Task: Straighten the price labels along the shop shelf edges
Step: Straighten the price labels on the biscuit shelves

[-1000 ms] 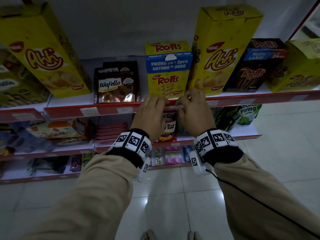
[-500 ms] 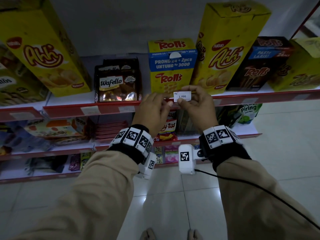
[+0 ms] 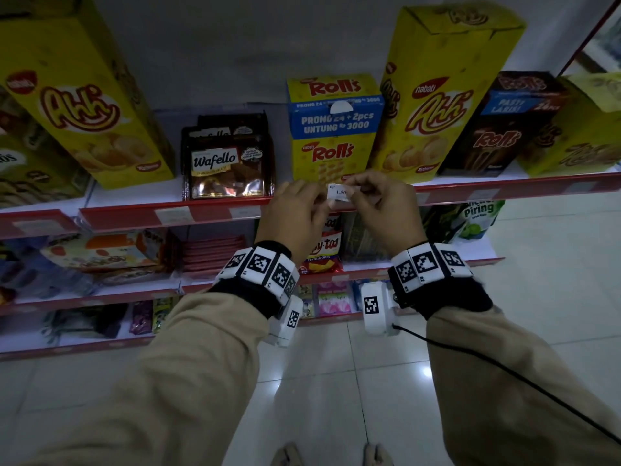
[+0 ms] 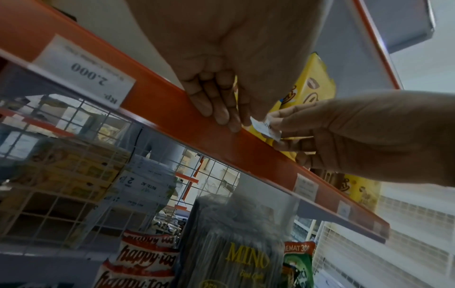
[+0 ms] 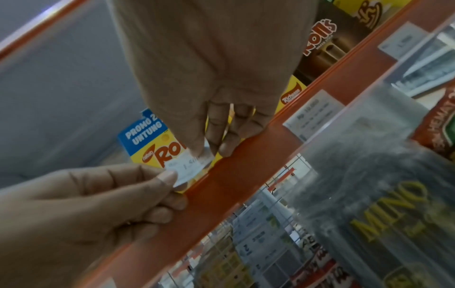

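A small white price label (image 3: 339, 192) printed "1.50" is held just above the red shelf rail (image 3: 134, 216), in front of the yellow Rolls box (image 3: 332, 139). My left hand (image 3: 324, 198) pinches its left end with thumb and forefinger. My right hand (image 3: 353, 191) pinches its right end. In the right wrist view the label (image 5: 187, 167) is free of the rail (image 5: 221, 194), between the left hand (image 5: 172, 179) and the right hand (image 5: 205, 149). In the left wrist view the label (image 4: 264, 128) sits between my left hand (image 4: 234, 120) and right hand (image 4: 275, 126).
Other labels sit in the same rail: two to the left (image 3: 173, 215) (image 3: 243, 211), a "2.000" one (image 4: 83, 72), and one to the right (image 5: 310, 115). Snack boxes and a Wafello pack (image 3: 225, 163) stand on the shelf; chip bags (image 3: 324, 250) fill the shelf below.
A second ago both hands were on the rail. They then lifted the label out of it. Since half a second ago the label has shifted slightly left and down toward the rail.
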The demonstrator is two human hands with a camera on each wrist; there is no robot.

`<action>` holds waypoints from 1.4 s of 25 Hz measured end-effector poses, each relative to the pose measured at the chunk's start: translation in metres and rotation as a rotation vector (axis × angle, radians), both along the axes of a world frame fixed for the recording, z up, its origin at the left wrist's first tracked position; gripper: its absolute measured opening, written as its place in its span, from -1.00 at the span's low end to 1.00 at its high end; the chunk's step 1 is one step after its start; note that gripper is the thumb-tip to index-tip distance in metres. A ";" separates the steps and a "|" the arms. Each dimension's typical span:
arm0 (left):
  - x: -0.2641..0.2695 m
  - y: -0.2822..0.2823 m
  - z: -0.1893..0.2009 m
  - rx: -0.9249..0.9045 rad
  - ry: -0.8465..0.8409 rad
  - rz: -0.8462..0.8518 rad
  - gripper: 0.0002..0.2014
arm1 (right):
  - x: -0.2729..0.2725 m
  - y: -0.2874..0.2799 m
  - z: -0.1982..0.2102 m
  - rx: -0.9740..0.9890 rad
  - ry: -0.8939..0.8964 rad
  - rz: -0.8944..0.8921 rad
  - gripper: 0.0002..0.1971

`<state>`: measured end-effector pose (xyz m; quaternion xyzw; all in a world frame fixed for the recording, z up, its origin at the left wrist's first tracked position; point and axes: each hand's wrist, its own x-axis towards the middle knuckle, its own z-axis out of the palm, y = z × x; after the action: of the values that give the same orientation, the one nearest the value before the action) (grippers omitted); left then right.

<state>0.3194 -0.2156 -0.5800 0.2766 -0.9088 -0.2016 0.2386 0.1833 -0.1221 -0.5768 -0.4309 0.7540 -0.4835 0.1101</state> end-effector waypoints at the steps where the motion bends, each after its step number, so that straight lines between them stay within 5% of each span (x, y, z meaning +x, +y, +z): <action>1: 0.000 -0.001 0.001 0.007 0.010 0.001 -0.78 | 0.000 -0.002 0.001 -0.003 -0.012 0.009 -0.93; 15: 0.001 -0.004 0.000 -0.012 -0.002 -0.009 -0.83 | 0.000 -0.007 0.012 -0.040 -0.041 0.112 -0.91; 24: 0.008 -0.002 0.002 -0.014 -0.012 0.003 -0.85 | -0.005 -0.004 0.020 0.161 0.406 0.048 -0.89; 35: 0.008 0.002 -0.001 -0.052 -0.025 -0.003 -0.68 | -0.002 -0.001 0.015 0.362 0.609 0.095 -0.80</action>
<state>0.3272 -0.2135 -0.5814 0.2716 -0.9170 -0.1749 0.2340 0.1818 -0.1230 -0.5616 -0.5633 0.8048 -0.1858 -0.0228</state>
